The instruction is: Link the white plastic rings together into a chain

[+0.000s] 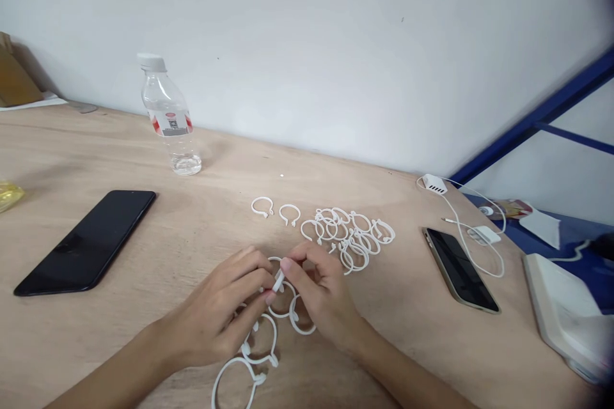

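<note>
Head view. Nearest the camera, a chain of rings lies flat on the table. Its white plastic loops are linked one to the next and run from the bottom edge up to the hands. Lying flat, the chain probably carries its own weight, which leaves the fingers only the top end to manage.

The left hand and the right hand meet fingertip to fingertip just above the chain's upper end. Both are pinched on one ring. A thumb-and-forefinger pinch suits so thin a part. The remaining fingers are curled loosely, not clenched. Both forearms enter from the bottom edge and converge, with the wrists low and close to the table.

Beyond the hands, a pile of loose rings lies near, in easy reach. Two single rings lie just to its left.

Well apart from the work:
- a bottle standing upright near the wall
- a black phone on the left
- a second phone on the right, beside a charger
</note>
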`<state>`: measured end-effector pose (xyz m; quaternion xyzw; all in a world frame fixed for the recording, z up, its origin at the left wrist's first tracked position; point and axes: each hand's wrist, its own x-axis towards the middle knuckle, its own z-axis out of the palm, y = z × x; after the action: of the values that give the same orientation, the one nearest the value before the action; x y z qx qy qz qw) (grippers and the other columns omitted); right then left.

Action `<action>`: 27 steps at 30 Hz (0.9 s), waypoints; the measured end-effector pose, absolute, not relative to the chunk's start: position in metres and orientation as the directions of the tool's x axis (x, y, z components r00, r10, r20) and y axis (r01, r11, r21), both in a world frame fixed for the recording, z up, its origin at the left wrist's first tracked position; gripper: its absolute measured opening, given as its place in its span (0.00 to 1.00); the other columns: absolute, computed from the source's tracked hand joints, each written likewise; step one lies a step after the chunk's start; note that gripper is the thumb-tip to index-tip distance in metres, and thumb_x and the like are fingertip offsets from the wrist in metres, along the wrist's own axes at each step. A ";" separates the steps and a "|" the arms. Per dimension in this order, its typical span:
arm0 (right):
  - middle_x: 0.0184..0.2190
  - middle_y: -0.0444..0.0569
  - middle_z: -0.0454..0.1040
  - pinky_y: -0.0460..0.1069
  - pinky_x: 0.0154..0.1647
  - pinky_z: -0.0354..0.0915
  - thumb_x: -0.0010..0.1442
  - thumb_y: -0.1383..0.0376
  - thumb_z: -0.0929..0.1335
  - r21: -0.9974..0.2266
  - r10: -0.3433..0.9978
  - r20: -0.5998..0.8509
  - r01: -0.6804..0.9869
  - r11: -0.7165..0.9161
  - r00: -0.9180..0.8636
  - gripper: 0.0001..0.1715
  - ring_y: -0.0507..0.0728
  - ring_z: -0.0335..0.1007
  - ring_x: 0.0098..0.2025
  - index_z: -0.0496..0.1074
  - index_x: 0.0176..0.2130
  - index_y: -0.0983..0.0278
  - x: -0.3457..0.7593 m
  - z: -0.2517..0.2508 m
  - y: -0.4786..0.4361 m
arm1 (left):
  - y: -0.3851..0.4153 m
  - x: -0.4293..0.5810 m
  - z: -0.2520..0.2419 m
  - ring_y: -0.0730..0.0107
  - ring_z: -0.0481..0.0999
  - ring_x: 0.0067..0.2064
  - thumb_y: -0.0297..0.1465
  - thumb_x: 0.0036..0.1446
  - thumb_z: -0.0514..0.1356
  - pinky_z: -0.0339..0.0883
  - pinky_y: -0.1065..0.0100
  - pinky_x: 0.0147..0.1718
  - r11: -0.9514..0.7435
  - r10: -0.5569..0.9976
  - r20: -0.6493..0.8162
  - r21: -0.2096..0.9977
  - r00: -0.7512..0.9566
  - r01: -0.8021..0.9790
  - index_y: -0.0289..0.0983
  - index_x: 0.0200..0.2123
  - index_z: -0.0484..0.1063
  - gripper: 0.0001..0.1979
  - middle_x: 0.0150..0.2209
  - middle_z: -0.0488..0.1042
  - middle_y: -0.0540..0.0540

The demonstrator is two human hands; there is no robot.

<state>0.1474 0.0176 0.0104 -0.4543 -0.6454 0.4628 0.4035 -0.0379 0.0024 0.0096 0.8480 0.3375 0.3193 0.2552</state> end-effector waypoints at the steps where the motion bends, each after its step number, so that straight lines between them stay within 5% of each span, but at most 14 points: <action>1: 0.25 0.42 0.67 0.45 0.28 0.61 0.61 0.58 0.66 -0.963 0.957 0.127 0.198 0.181 -0.260 0.13 0.50 0.63 0.28 0.70 0.29 0.63 0.147 0.011 0.017 | 0.002 -0.038 0.009 0.65 0.67 0.39 0.26 0.63 0.50 0.64 0.63 0.38 -0.627 0.754 0.356 0.642 0.553 0.442 0.37 0.39 0.66 0.07 0.38 0.70 0.44; 5: 0.28 0.43 0.70 0.45 0.30 0.64 0.62 0.59 0.66 -0.970 0.935 0.204 0.070 0.233 -0.291 0.11 0.50 0.66 0.29 0.70 0.31 0.62 0.144 0.009 0.012 | 0.003 -0.036 0.008 0.60 0.66 0.43 0.34 0.61 0.53 0.64 0.59 0.42 -0.589 0.792 0.313 0.617 0.524 0.522 0.37 0.47 0.64 0.12 0.42 0.69 0.43; 9: 0.26 0.42 0.68 0.44 0.22 0.61 0.63 0.56 0.65 -0.984 0.933 0.152 0.035 0.173 -0.327 0.13 0.47 0.62 0.22 0.69 0.32 0.63 0.144 0.004 0.010 | 0.003 -0.035 0.005 0.65 0.64 0.35 0.34 0.63 0.49 0.62 0.63 0.35 -0.613 0.761 0.294 0.618 0.578 0.493 0.37 0.36 0.66 0.09 0.32 0.66 0.47; 15: 0.24 0.42 0.68 0.44 0.25 0.61 0.63 0.55 0.64 -0.964 0.926 0.165 0.144 0.224 -0.340 0.16 0.49 0.64 0.24 0.69 0.28 0.63 0.147 0.010 0.017 | 0.007 -0.036 0.003 0.67 0.63 0.33 0.32 0.63 0.50 0.62 0.66 0.33 -0.623 0.762 0.327 0.602 0.559 0.499 0.37 0.35 0.67 0.08 0.30 0.65 0.48; 20: 0.23 0.44 0.70 0.47 0.30 0.61 0.56 0.56 0.69 -0.656 0.867 0.427 0.572 0.493 -0.257 0.14 0.52 0.64 0.26 0.70 0.26 0.62 0.165 0.012 0.038 | 0.007 -0.036 0.005 0.63 0.67 0.41 0.29 0.59 0.55 0.65 0.61 0.42 -0.579 0.806 0.320 0.601 0.498 0.551 0.38 0.47 0.67 0.13 0.39 0.71 0.45; 23: 0.23 0.45 0.70 0.47 0.29 0.60 0.53 0.53 0.70 -0.466 0.845 0.506 0.770 0.436 -0.173 0.16 0.52 0.65 0.25 0.69 0.25 0.62 0.177 0.007 0.053 | 0.004 -0.036 0.005 0.58 0.66 0.49 0.27 0.56 0.57 0.64 0.55 0.48 -0.590 0.800 0.321 0.573 0.506 0.569 0.39 0.55 0.64 0.22 0.47 0.70 0.42; 27: 0.21 0.44 0.70 0.47 0.26 0.56 0.55 0.51 0.68 -0.357 0.873 0.471 0.878 0.318 -0.125 0.18 0.52 0.65 0.23 0.69 0.25 0.62 0.188 0.002 0.064 | 0.003 -0.037 0.005 0.57 0.65 0.49 0.27 0.56 0.57 0.65 0.55 0.47 -0.595 0.798 0.325 0.565 0.508 0.572 0.40 0.56 0.63 0.23 0.48 0.69 0.42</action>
<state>0.1877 0.0641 0.0021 -0.5839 -0.7500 -0.0041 0.3109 -0.0365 0.0030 0.0053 0.8457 0.4050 0.2866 0.1968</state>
